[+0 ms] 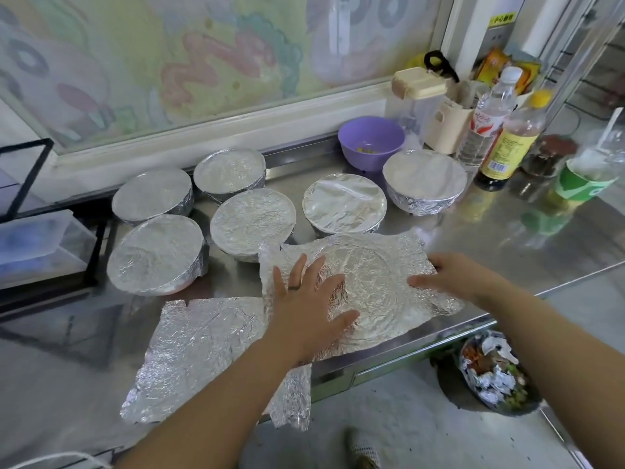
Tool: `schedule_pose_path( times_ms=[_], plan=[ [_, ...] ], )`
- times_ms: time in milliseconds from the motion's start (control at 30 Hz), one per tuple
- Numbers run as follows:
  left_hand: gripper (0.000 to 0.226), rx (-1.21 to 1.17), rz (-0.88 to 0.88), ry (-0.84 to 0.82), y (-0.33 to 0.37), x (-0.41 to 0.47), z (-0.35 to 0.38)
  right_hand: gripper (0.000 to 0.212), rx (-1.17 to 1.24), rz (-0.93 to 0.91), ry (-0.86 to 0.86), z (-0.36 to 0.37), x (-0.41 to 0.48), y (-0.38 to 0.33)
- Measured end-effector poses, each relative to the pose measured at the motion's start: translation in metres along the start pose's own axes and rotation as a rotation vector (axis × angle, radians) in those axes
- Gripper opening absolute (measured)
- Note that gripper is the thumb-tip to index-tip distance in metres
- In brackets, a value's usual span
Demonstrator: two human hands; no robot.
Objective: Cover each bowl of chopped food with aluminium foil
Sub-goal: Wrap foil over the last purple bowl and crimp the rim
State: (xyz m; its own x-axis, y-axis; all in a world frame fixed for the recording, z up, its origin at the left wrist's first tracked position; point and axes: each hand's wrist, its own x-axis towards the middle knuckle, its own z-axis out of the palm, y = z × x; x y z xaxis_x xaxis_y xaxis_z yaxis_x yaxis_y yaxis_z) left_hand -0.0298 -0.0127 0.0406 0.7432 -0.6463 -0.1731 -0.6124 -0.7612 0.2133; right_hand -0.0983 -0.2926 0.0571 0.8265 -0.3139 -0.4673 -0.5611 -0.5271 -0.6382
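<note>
Several foil-covered bowls (252, 225) stand in a group on the steel counter (507, 238). A crumpled foil sheet (375, 282) with a round crease lies flat near the counter's front edge. My left hand (311, 299) presses on its left part with fingers spread. My right hand (453, 274) rests on its right edge, fingers bent over the foil. A second crumpled foil sheet (209, 353) lies to the left, partly under my left forearm. An uncovered purple bowl (371, 142) with a few food bits stands at the back.
Bottles (510, 143), a cream container (419, 86) and a green cup (585, 181) crowd the back right. A black wire rack with plastic tubs (37, 238) stands at the left. A bin with scraps (493, 374) sits on the floor below the counter edge.
</note>
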Motion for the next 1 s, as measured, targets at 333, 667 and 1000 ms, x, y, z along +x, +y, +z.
schedule_pose_path(
  times_ms=[333,667,1000],
  plan=[
    [0.094,0.050,-0.007,-0.060,0.005,-0.009,0.011,0.057,-0.362,-0.074,0.556,0.025,-0.008,-0.025],
    [0.121,0.119,0.040,-0.052,0.009,-0.003,0.013,0.082,-0.645,-0.580,0.156,0.087,0.020,-0.044],
    [0.133,0.094,0.042,-0.053,0.008,-0.003,0.011,0.061,-0.571,-0.502,0.150,0.081,0.026,-0.047]
  ],
)
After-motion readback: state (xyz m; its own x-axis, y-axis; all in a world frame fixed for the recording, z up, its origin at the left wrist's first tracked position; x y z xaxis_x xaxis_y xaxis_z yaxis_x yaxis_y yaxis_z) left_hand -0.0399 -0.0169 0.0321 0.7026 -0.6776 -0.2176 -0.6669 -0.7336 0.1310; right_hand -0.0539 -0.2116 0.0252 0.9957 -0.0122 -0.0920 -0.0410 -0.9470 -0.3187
